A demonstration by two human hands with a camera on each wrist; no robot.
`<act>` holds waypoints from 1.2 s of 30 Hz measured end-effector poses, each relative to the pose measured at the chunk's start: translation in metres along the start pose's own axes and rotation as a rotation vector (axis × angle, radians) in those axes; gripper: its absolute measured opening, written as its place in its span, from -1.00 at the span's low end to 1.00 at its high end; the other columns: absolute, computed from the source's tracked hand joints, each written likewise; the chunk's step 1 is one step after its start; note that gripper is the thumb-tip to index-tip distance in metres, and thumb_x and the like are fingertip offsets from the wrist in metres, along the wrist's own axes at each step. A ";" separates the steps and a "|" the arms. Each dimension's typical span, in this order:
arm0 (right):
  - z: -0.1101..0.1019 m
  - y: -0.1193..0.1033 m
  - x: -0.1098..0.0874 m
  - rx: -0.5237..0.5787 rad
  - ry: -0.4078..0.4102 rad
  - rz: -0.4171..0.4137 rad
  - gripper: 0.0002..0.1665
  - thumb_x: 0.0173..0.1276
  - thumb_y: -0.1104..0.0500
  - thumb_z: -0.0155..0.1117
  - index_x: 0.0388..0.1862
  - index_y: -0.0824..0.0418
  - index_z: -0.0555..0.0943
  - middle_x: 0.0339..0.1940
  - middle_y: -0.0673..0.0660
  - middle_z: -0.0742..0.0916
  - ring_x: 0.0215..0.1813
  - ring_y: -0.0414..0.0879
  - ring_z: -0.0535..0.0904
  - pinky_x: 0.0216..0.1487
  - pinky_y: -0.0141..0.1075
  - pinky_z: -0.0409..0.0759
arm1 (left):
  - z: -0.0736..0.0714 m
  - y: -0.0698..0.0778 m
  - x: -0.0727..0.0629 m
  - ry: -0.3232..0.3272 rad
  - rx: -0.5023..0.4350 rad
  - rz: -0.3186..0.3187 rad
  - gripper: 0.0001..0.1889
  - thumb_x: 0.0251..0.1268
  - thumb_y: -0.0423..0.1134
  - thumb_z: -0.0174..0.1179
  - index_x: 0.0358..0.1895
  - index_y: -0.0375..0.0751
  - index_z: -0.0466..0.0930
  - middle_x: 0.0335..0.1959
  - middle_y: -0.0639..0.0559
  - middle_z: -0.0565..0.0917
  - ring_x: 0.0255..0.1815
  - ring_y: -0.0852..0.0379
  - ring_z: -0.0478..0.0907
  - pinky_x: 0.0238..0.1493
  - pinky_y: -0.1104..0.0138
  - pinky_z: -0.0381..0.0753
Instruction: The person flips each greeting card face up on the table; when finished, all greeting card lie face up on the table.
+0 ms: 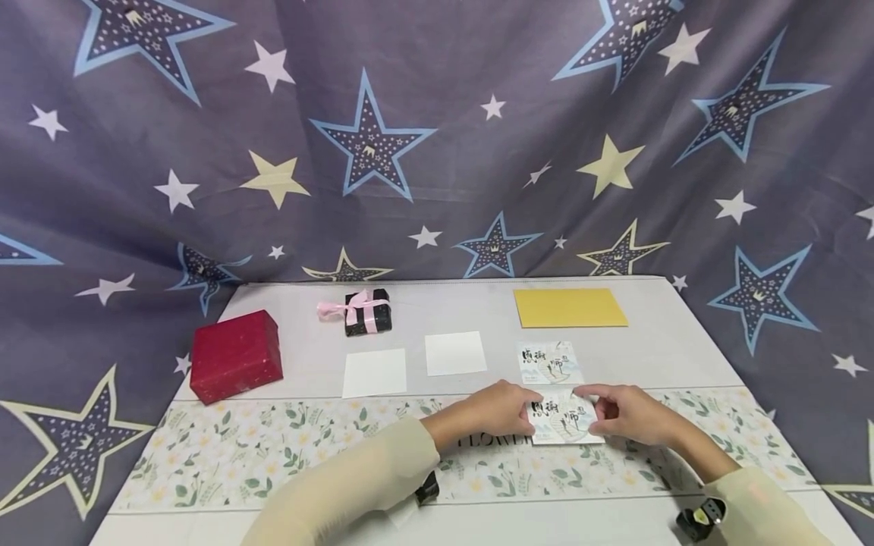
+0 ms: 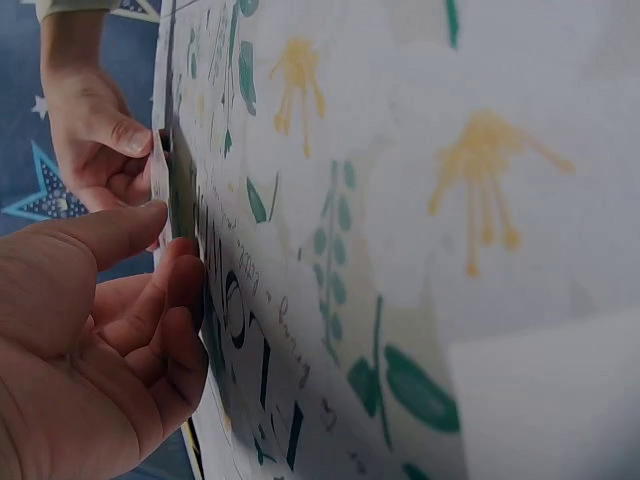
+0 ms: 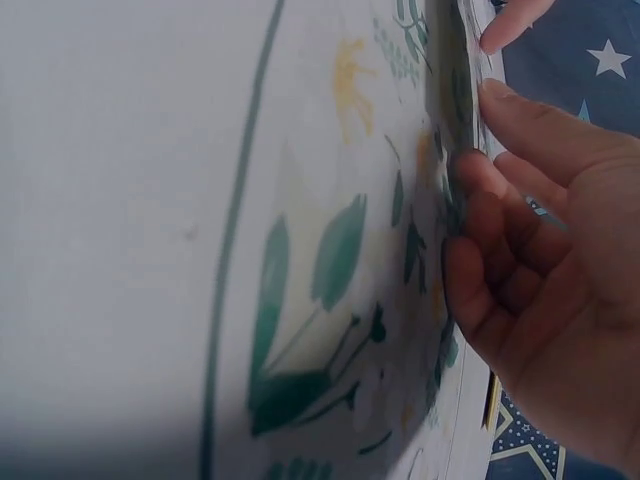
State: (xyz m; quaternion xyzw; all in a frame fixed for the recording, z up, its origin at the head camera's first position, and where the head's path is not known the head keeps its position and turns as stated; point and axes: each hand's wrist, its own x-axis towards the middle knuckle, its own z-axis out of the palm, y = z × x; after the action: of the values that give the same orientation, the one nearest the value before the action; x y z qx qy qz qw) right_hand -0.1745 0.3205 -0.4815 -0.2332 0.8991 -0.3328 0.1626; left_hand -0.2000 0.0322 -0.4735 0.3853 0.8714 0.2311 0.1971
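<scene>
A printed greeting card with black brush lettering and a pale blue drawing is held low over the flowered band of the table. My left hand pinches its left edge; my right hand pinches the opposite edge. From the left wrist the card shows almost edge-on, with the left thumb on its upper face and curled fingers below. The right wrist view has the right hand gripping likewise. Just behind lies a second card with matching print, flat on the table.
Two blank white cards lie left of the printed ones. A yellow envelope is at the back right. Farther left are a black gift box with pink ribbon and a red box. A star-patterned curtain hangs behind the table.
</scene>
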 end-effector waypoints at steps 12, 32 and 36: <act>-0.005 0.000 0.005 -0.009 -0.033 0.005 -0.27 0.33 0.11 0.45 0.42 0.33 0.47 -0.45 -0.09 0.62 -0.49 -0.33 0.43 -0.43 -0.39 0.48 | -0.001 0.001 0.011 -0.023 0.018 -0.012 -0.57 0.29 -0.16 0.38 0.22 -0.08 0.64 -0.50 0.26 0.61 -0.55 0.36 0.50 -0.39 0.55 0.46; -0.001 -0.003 0.004 -0.050 -0.038 0.068 -0.25 0.27 0.12 0.50 0.41 0.25 0.49 -0.49 -0.10 0.58 -0.50 -0.33 0.38 -0.43 -0.40 0.41 | 0.001 0.009 0.009 -0.047 0.033 -0.056 -0.71 0.27 -0.18 0.39 0.04 0.00 0.64 -0.40 0.25 0.63 -0.44 0.35 0.55 -0.29 0.52 0.49; -0.003 -0.005 0.005 -0.039 -0.056 0.031 -0.27 0.32 0.10 0.46 0.42 0.29 0.47 -0.47 -0.08 0.58 -0.49 -0.33 0.38 -0.42 -0.40 0.41 | 0.000 0.007 0.010 -0.043 0.050 -0.045 -0.67 0.28 -0.18 0.37 0.10 0.02 0.64 -0.33 0.25 0.66 -0.40 0.36 0.54 -0.24 0.51 0.50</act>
State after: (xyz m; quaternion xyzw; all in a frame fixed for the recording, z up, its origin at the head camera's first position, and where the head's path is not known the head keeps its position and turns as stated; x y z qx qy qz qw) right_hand -0.1785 0.3164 -0.4766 -0.2315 0.9041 -0.3060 0.1882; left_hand -0.2025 0.0442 -0.4718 0.3755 0.8808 0.1963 0.2114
